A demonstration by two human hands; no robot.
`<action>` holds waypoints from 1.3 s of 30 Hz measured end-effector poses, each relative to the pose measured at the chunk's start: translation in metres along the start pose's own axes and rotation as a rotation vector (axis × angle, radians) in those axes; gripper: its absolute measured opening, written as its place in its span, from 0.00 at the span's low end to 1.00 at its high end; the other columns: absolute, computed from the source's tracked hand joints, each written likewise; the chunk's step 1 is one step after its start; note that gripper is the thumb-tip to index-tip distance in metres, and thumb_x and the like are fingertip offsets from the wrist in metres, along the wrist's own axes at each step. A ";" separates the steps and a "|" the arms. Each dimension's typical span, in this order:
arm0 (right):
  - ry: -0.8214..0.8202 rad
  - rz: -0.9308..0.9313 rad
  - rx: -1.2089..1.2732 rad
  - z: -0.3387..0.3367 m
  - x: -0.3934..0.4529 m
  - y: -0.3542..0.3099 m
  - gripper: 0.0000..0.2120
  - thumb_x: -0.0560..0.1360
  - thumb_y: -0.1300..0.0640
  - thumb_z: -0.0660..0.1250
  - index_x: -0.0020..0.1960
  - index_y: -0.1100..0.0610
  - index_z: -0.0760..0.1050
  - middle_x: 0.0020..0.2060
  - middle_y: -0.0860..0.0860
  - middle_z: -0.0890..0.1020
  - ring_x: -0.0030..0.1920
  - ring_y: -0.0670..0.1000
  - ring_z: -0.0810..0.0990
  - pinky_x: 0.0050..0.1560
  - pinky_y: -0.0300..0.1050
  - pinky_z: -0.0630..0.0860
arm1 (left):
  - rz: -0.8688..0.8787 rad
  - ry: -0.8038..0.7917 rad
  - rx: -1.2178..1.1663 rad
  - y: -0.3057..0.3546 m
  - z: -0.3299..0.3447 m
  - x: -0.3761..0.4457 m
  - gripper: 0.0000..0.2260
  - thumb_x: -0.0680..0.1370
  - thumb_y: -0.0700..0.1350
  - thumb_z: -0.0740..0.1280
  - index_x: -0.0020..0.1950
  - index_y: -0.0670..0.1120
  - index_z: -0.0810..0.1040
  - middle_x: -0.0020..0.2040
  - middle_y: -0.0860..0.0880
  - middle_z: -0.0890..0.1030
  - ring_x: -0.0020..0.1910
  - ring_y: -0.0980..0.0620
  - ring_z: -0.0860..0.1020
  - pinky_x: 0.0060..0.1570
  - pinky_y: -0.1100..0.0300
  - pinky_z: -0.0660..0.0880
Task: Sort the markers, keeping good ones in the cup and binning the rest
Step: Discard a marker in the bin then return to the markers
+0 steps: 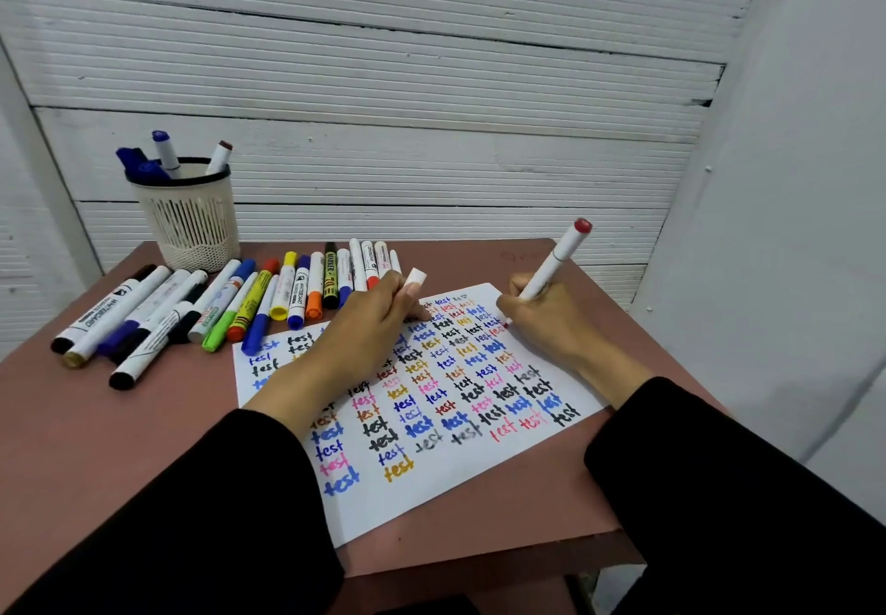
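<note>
Testing a marker before sorting it, seen from my head camera. Nearest to me, two black sleeves [719, 494] frame the test sheet [431, 485], a white page lying askew on the reddish-brown table [120, 446] and already filled with rows of the word "test" in many colours. My left hand [369, 326] rests across the sheet's upper middle, pinning it down, and its fingers pinch a white cap [416, 277], presumably the one belonging to the marker in use. My right hand [542, 322] is closed in a writing grip round a white marker with a red end [558, 262], tilted up and away to the right, its tip touching the paper at the sheet's far right edge, where small red strokes show. To do this step well, I judge that I should keep the sheet held flat, write one full word at even pressure on bare paper, and compare its density with neighbouring marks; faint or broken strokes would mean the bin, which is not in view. Beyond the hands, the untested markers [201, 312] lie side by side along the table's far edge, some overlapping. Farthest back, at the rear left corner, stands the cream mesh cup [192, 226], holding several upright markers.
</note>
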State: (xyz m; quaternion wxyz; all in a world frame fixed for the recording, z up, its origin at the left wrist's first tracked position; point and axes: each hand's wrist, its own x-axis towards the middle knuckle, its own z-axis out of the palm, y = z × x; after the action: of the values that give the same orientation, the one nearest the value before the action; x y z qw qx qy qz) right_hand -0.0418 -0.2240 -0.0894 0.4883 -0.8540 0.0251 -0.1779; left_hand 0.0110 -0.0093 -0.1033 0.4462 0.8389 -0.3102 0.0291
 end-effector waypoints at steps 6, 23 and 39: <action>0.003 0.031 0.056 -0.002 0.001 0.002 0.16 0.77 0.64 0.64 0.33 0.57 0.63 0.29 0.55 0.67 0.31 0.50 0.68 0.29 0.35 0.66 | -0.006 -0.003 0.003 0.001 0.000 0.000 0.20 0.78 0.61 0.50 0.51 0.46 0.71 0.49 0.56 0.83 0.52 0.61 0.79 0.56 0.56 0.73; 0.147 0.148 0.451 -0.008 0.003 -0.016 0.19 0.75 0.43 0.65 0.40 0.60 0.73 0.22 0.45 0.72 0.23 0.42 0.65 0.28 0.37 0.62 | 0.096 0.023 0.218 0.010 -0.002 -0.002 0.09 0.80 0.57 0.60 0.53 0.52 0.71 0.44 0.56 0.82 0.43 0.57 0.79 0.45 0.51 0.77; -0.066 0.216 0.600 -0.006 -0.004 -0.020 0.18 0.75 0.43 0.66 0.56 0.54 0.73 0.34 0.54 0.83 0.22 0.45 0.60 0.28 0.39 0.63 | 0.117 0.006 0.235 0.013 -0.001 -0.004 0.10 0.79 0.57 0.60 0.54 0.52 0.71 0.42 0.56 0.81 0.41 0.57 0.78 0.44 0.50 0.77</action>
State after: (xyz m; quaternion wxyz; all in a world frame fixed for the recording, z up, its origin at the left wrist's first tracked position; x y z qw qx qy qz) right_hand -0.0500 -0.2183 -0.0711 0.7350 -0.6696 0.0462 -0.0966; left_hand 0.0014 -0.0117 -0.0941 0.3435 0.8657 -0.3519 0.0938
